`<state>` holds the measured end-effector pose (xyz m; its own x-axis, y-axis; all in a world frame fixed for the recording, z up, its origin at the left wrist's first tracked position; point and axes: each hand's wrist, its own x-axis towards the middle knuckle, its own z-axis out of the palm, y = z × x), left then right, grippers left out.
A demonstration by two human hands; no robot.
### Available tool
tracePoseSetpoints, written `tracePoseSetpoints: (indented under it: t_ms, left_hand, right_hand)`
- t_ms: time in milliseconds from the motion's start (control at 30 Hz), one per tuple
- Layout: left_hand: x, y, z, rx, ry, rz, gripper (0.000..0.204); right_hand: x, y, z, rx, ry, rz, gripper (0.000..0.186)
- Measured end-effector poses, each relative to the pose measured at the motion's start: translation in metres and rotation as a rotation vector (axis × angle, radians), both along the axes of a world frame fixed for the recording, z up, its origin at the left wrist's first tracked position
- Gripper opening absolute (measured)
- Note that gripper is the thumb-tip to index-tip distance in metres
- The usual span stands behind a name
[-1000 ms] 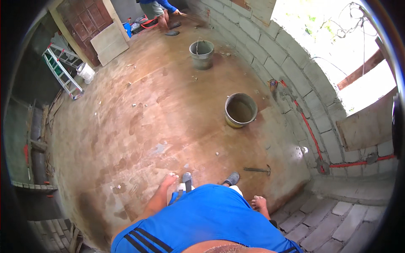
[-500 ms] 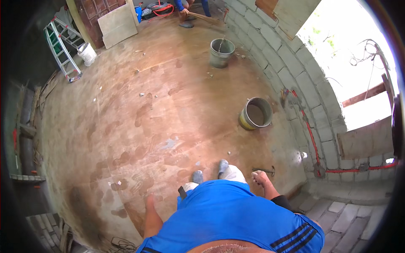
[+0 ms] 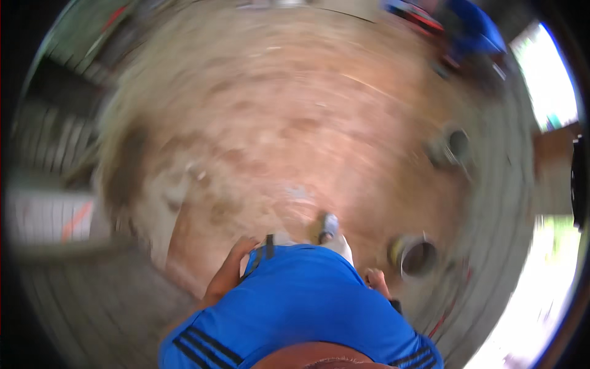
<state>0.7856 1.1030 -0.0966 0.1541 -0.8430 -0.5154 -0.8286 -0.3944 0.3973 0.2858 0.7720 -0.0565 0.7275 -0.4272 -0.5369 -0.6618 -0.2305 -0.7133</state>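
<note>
Floor (image 3: 264, 123) is reddish brown with darker blotches, motion-blurred. Near bucket (image 3: 416, 256) on it at right, yellowish on one side, mouth visible; far bucket (image 3: 450, 147) farther up, grey, well apart. Pale smear (image 3: 299, 193) mid-floor, just ahead of a shoe (image 3: 330, 226). Dark stain (image 3: 127, 163) at left. Light bits (image 3: 201, 174) nearby, too blurred to identify.

That shirt (image 3: 301, 286) is vivid blue, with black stripes (image 3: 212, 349) along both sleeves, worn over pale off-white trousers (image 3: 340, 247). The floor (image 3: 289, 154) runs tan to reddish brown with darker blotches, the nearer bucket (image 3: 399, 253) shows yellow on grey, and the co-worker's top (image 3: 476, 27) is blue too.
</note>
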Motion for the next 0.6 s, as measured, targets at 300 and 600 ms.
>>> tracePoseSetpoints:
  t_ms: [300,600]
  left_hand:
    - [0.033,-0.022,0.072,-0.126,0.103,1.141,0.026]
    - [0.093,0.047,-0.016,0.254,0.51,1.357,0.021]
  right_hand:
    - [0.176,-0.205,0.018,0.237,0.266,-0.673,0.019]
    - [0.448,-0.241,0.035,0.297,0.322,-0.41,0.021]
